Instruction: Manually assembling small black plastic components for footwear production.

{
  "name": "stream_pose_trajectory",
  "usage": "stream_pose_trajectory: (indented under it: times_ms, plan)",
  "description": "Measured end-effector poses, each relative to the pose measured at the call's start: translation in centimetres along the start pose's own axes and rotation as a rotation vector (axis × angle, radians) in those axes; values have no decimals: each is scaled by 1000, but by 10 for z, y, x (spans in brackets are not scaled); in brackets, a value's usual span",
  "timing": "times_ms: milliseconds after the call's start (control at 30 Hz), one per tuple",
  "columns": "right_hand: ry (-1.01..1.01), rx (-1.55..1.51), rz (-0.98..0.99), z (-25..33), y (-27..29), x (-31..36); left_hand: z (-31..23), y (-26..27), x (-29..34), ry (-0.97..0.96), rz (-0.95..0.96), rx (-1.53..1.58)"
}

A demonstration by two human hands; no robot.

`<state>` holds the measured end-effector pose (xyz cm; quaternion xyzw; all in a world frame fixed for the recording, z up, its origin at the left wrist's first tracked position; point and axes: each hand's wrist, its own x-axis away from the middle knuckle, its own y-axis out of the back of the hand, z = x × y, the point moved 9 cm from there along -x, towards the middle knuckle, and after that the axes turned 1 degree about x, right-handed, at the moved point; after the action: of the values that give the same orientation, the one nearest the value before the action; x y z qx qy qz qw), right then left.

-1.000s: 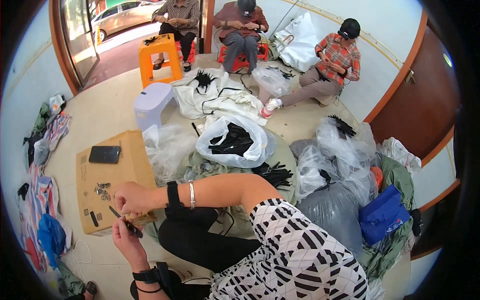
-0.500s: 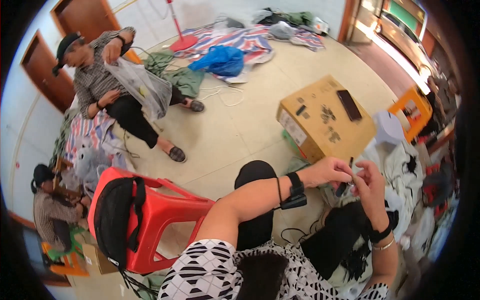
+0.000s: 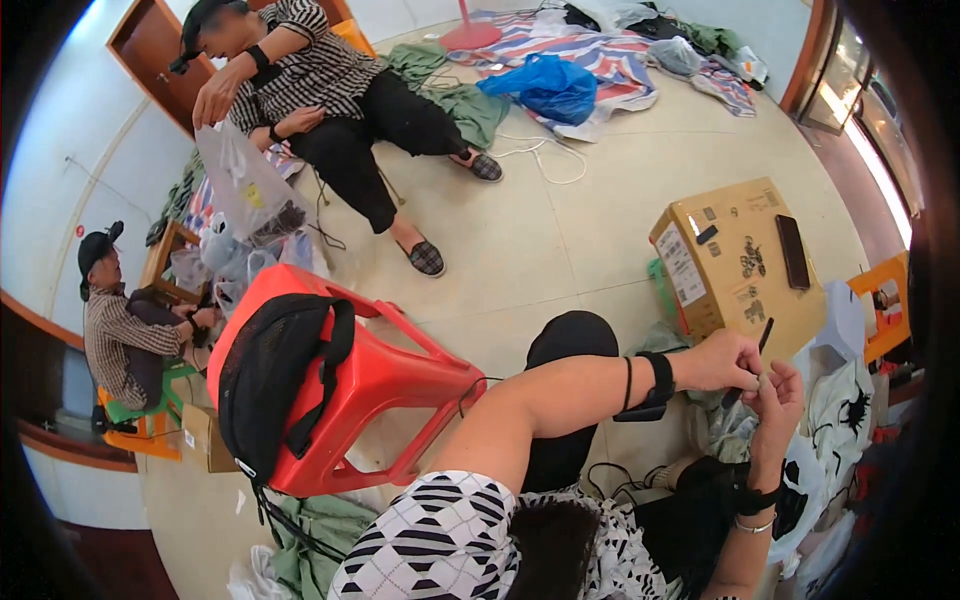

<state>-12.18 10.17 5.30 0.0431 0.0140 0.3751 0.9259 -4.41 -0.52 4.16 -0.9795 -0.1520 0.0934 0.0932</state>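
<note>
My left hand (image 3: 722, 361) is closed in a pinch, with a thin black strip (image 3: 766, 333) sticking out past its fingers. Fingertip to fingertip with it, my right hand (image 3: 778, 402) is also closed. What lies between the right fingertips is too small to tell. Both hands are held over my lap, just short of a cardboard box (image 3: 730, 240). Small black pieces (image 3: 752, 258) and a dark phone (image 3: 792, 252) lie on top of the box.
A red plastic stool (image 3: 400, 345) with a black bag (image 3: 275, 385) stands left of me. Beyond it, a seated person holds a clear plastic bag (image 3: 245, 190); another person (image 3: 125, 320) sits far left. White cloth (image 3: 835, 415) with black pieces lies at right.
The view has swung left, so the box and stool appear farther right. The black strip shows longer between my hands. Across from me, the person's plastic bag now hangs lower, with dark bits at its bottom.
</note>
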Motion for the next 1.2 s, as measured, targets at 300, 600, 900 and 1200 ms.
stream_pose_trajectory:
  times_ms: [300,600,900,1200]
  plan:
    - [91,282,48,26,-6,-4,7,19,-3,20,-63,65]
    - [-45,-29,47,17,-11,-20,-21,4,5,31,117,388]
    - [-97,-229,36,-34,-10,-39,4,-17,5,176,227,252]
    - [-18,-286,-134,-29,26,-43,22,1,-6,193,-14,315]
